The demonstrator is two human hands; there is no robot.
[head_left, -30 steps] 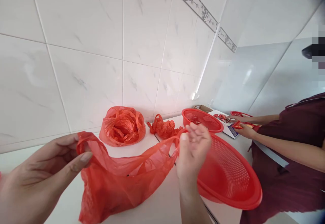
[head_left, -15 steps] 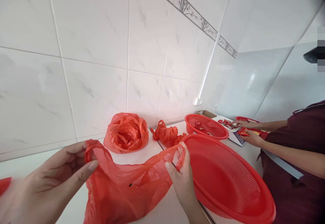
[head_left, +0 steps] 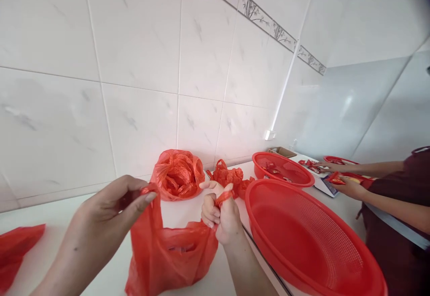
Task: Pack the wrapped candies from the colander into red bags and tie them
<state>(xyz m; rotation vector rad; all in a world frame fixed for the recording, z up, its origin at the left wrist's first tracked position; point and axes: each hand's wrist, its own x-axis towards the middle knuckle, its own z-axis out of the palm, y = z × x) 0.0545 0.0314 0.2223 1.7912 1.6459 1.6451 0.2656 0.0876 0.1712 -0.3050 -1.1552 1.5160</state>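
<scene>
A white tiled wall [head_left: 141,63] is seen behind a white desk [head_left: 181,211]. In the head view, a red plastic bag [head_left: 168,255] is held up over the near desk, left of a large red basket [head_left: 312,238]. One handle is pinched by the left hand [head_left: 110,206]; the other is gripped in the closed fingers [head_left: 211,213] of the right hand [head_left: 221,217]. An even pull on both handles is judged best. The bag's contents cannot be made out. A co-worker's hands [head_left: 349,186] are partly cut off at far right.
</scene>
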